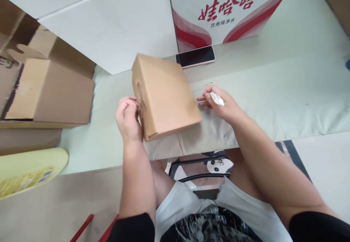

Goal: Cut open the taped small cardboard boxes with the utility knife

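A closed brown cardboard box (pixel 171 96) rests at a slant in front of me. Its left side has a rough, torn patch (pixel 140 98). My left hand (pixel 128 116) is closed, with thumb and fingertips pinched at that torn patch on the box. Just right of the box, apart from it, my right hand (pixel 216 101) is curled around a small white object (pixel 217 98), whose end shows above the thumb; it looks like a pen or a slim cutter, but most is hidden in the palm.
A phone (pixel 195 56) lies behind the box, against a white-and-red carton (pixel 218 19). A large white panel or box (pixel 109 26) stands at back left. Open cardboard boxes (pixel 62 88) fill the left. A yellow bottle (pixel 32 169) lies near the pale cloth's (pixel 287 99) front edge.
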The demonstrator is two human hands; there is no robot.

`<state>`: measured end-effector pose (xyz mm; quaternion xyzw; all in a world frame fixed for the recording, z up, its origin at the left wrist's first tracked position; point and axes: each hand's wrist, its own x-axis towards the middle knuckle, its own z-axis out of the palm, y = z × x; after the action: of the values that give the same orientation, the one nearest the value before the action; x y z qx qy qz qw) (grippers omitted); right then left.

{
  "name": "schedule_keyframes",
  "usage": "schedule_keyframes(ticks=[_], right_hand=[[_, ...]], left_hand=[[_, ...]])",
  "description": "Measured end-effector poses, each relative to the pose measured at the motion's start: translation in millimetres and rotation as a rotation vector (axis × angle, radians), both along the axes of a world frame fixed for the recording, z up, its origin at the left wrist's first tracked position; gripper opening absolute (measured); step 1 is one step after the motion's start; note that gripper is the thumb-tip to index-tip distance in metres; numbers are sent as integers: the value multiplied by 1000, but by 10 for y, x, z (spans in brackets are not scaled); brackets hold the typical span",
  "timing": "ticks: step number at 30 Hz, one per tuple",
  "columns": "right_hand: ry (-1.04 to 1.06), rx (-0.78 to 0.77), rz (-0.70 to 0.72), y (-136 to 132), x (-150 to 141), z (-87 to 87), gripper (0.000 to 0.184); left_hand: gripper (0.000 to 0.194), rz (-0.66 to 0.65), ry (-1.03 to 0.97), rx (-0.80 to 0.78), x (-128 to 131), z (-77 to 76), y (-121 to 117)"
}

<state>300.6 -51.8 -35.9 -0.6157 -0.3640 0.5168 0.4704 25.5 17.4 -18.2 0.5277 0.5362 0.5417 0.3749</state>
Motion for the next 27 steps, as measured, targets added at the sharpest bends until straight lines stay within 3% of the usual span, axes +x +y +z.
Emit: schedule_keyframes(ticks=[3,7,10,13,16,20,24,27], right_hand=[[-19,83,83,4,-41,5,28],[-92,176,103,38,-69,-5,34],[-168,290,169,16,-97,20,41],[7,438,188,-57,-140,112,40],[251,556,76,-125,-177,217,31],[338,647,-65,-155,-184,272,30],[337,730,-36,-177,-157,296,21],[233,711,-50,-197,-127,328,25]], left_hand=[[53,7,-131,-242,-130,-58,51],[67,-106,-213,-405,-183,-91,33],[64,-180,-208,-445,-136,-66,-9],[57,-233,-316,-495,-82,-33,-20],[40,-323,-443,-584,-34,-36,-1],[20,-401,-554,-668,109,-82,-4],[29,-402,-594,-704,380,-52,-86],[39,-435,-626,-648,555,-16,-142]])
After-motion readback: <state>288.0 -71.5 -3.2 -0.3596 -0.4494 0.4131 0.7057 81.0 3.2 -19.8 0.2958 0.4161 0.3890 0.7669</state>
